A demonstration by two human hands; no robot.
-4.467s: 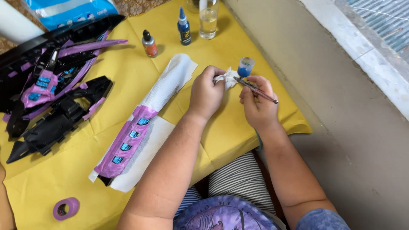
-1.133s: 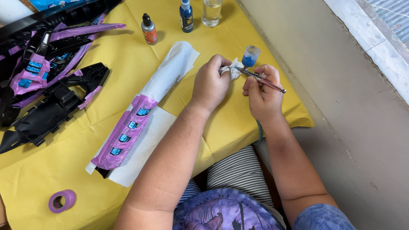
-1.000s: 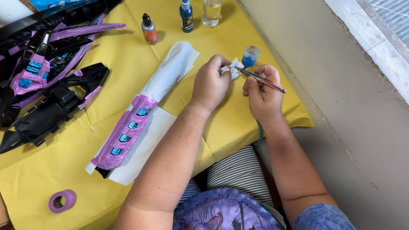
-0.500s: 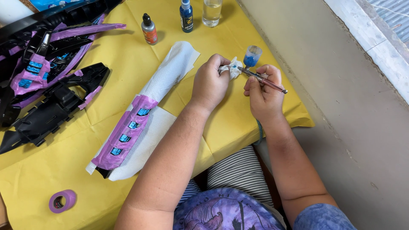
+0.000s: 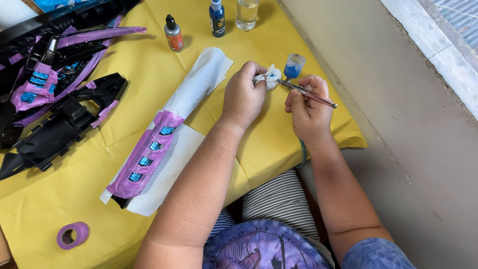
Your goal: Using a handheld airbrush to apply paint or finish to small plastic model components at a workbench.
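Blue-stained tissue wad (image 5: 271, 77), pinched in the left hand (image 5: 244, 97), meets the airbrush (image 5: 306, 93) gripped by the right hand (image 5: 308, 112); masked part (image 5: 144, 162) lies already painted at centre-left.

Two paint bottles (image 5: 174, 34) (image 5: 217, 12), one glass (image 5: 247, 13), one tape roll (image 5: 72, 235).

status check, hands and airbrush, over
Left hand shut on stained tissue wad at the nozzle. Right hand shut on airbrush, blue paint cup upright. Nothing in the way.
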